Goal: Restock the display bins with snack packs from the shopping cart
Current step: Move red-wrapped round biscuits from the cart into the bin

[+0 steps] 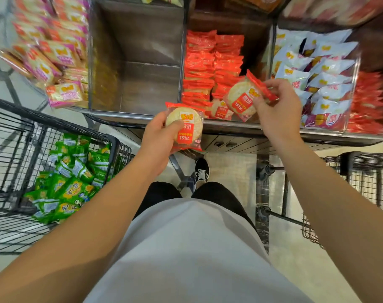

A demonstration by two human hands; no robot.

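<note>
- The left hand (159,136) grips a red-edged clear plastic pack holding a round pale rice cracker (184,127), just short of the bins' front rim.
- The right hand (276,108) pinches a matching second cracker pack (244,97) over the clear-walled bin of red packs (210,68) at 12 o'clock.
- Step: filling that bin; next, probably lower and let go.
- Labels read "151亿"; the yellow logo is blurred.
- The black wire shopping cart (15,136) at 8 o'clock holds green packs (70,182).

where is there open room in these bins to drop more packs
The bare bin, between the pink packs and the stacked red packs, shows its whole floor. The red bin keeps a dark gap behind its stacks. The white packs crowd their bin. Left hand and right hand each hold a red pack.
</note>
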